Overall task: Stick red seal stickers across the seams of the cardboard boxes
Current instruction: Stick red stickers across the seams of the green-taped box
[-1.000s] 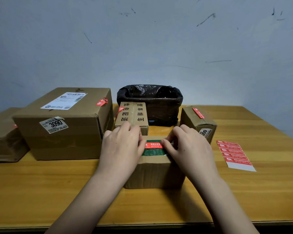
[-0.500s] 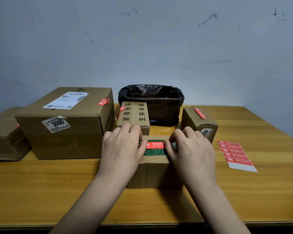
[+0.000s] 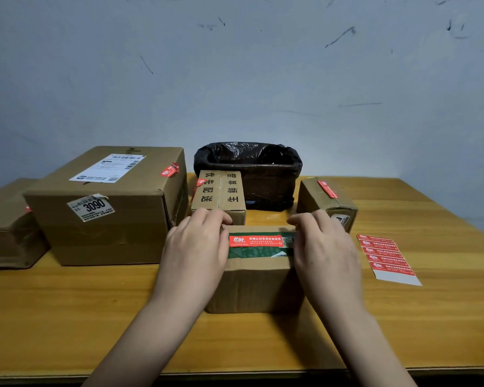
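Observation:
A small cardboard box stands in front of me on the wooden table. Green tape runs along its top seam, and a red seal sticker lies flat over that tape. My left hand rests on the box's left end with its fingertips at the sticker's left end. My right hand rests on the right end, its fingers covering the sticker's right tip. Neither hand holds anything. A sheet of several red stickers lies to the right.
A large box with a red seal stands at the left, and another box is at the far left edge. Behind are a printed carton, a bin lined with a black bag and a small sealed box.
Both hands have slid apart along the box top, from the middle of the sticker out to its ends. More of the red sticker now shows between them.

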Demonstrator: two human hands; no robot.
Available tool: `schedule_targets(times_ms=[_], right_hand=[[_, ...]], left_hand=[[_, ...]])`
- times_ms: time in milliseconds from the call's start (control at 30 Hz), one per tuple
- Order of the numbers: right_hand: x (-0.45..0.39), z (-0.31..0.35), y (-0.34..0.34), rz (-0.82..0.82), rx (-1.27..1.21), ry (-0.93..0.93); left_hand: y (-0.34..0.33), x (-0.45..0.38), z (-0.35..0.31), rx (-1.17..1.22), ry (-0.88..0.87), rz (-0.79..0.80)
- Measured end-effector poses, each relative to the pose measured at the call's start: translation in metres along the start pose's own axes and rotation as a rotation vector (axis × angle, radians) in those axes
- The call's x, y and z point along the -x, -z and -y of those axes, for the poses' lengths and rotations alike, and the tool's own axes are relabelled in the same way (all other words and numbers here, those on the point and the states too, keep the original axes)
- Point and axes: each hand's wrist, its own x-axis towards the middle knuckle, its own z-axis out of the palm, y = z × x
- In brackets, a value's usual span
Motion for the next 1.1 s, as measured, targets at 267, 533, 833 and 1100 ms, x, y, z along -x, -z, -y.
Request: schedule_targets(times_ms=[267, 533, 833, 1100], right_hand=[[0.020, 0.018, 0.003, 0.177, -0.179, 0.282], [0.028, 0.016, 0.001, 0.235, -0.074, 0.275], [0.032, 0.009, 0.005, 0.270, 0.022, 0.244], [0.033, 0.013, 0.011, 0.227, -0.028, 0.292]], left_hand=[[-0.017, 0.024, -0.004, -0.090, -0.297, 0.058], [-0.019, 0.029, -0.001, -0.171, -0.302, 0.108], [-0.017, 0.036, 0.005, -0.246, -0.309, 0.129], [-0.018, 0.040, -0.001, -0.249, -0.324, 0.085]])
